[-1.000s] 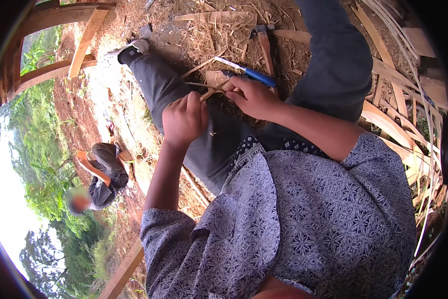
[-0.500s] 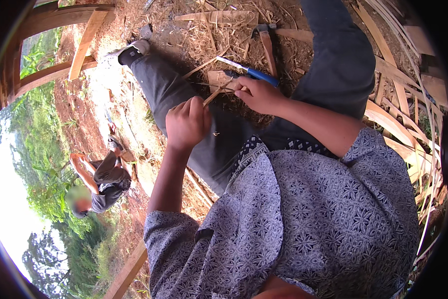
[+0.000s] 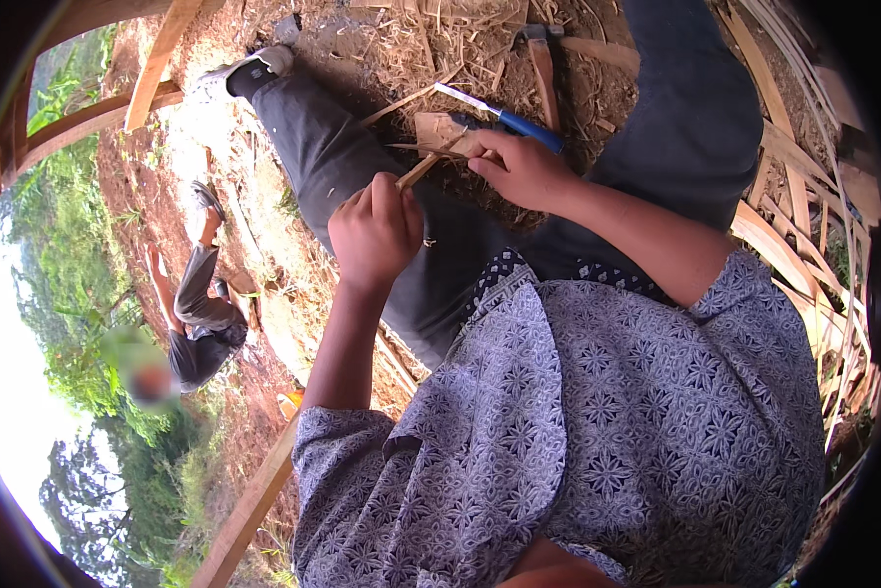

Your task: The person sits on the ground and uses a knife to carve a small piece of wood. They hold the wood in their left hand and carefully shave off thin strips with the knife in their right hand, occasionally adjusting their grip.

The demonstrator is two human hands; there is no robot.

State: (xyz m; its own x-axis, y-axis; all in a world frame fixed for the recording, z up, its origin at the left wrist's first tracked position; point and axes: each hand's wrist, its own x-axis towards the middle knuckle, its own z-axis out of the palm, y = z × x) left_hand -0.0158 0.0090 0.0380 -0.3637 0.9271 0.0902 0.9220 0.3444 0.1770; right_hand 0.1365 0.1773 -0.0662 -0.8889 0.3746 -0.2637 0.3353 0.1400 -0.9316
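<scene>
My left hand (image 3: 375, 232) is a closed fist around the near end of a thin bamboo stick (image 3: 423, 169) that points up and to the right. Just right of it, my right hand (image 3: 521, 169) grips a knife with a blue handle (image 3: 528, 129); its pale blade (image 3: 464, 98) points up-left and rests against the stick. Both hands are held over my lap, above my dark grey trouser leg (image 3: 332, 157), which stretches out to a foot in a pale shoe (image 3: 249, 69). My patterned blue-grey shirt fills the lower right.
Dry shavings and straw litter the ground by a hammer (image 3: 541, 61). Split bamboo strips (image 3: 798, 225) pile up on the right. Wooden beams (image 3: 156, 69) frame the left edge. Another person (image 3: 197, 323) crouches on red earth at the left.
Both hands have stayed together on the stick and knife with small shifts. The person at the left has changed posture, one leg now raised.
</scene>
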